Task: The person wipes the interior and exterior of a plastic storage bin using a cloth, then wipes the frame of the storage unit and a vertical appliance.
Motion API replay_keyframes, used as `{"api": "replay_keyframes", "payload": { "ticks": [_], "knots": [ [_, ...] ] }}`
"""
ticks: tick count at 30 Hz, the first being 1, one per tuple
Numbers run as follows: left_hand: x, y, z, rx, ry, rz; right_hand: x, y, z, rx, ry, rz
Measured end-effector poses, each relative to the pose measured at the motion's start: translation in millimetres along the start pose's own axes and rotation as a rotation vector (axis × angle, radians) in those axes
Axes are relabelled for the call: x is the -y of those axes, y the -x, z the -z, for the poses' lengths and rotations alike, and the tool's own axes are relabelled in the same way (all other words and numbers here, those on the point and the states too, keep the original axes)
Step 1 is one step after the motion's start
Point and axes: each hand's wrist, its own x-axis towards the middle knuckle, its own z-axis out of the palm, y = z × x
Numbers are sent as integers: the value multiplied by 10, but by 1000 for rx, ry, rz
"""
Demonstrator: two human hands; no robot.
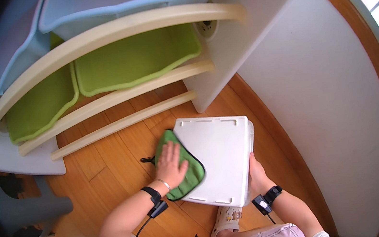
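My left hand [171,167] lies flat, fingers stretched, on a green cloth [190,172] with black edging. A small black loop [147,160] sticks out from the cloth's left side. Partly covered by the cloth is a white, flat-topped plastic box [219,155], tilted a little, between my knees and the shelf. Around its right edge my right hand [256,175] is closed, steadying the box; some of its fingers are hidden by the side. Both wrists carry black straps with small devices.
Ahead stands a storage rack with cream rails [118,127], blue bins [134,2] above and green bins [138,60] below. A grey plastic stool [32,203] is at the left. The white wall [320,80] curves along the right, over a wooden floor [106,178].
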Motion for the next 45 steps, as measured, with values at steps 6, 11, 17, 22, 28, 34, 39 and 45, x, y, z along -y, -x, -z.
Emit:
{"api": "replay_keyframes", "payload": {
  "ticks": [6, 11, 17, 22, 28, 34, 39, 45],
  "knots": [
    [-349, 276, -120, 65, -44, 46, -114, -180, 107, -36, 29, 61],
    [-1000, 261, -74, 228, -94, -346, -232, -236, 174, -58, -17, 43],
    [-1060, 88, -67, 240, -89, -615, -328, -311, 241, -72, -88, 66],
    [-508, -364, 67, 55, -168, -11, -235, -253, 163, -105, -91, 18],
    [-454, -508, -34, -135, -6, 145, -58, -105, 42, -95, -3, 107],
    [-792, -670, 1, -289, 139, -173, -110, -138, 75, -91, 23, 211],
    [-468, -704, 64, -289, 110, 78, -77, -124, 50, -79, 30, 222],
    [-535, -598, 63, -336, 33, 22, -74, -103, 31, -57, 88, 285]
  ]
}}
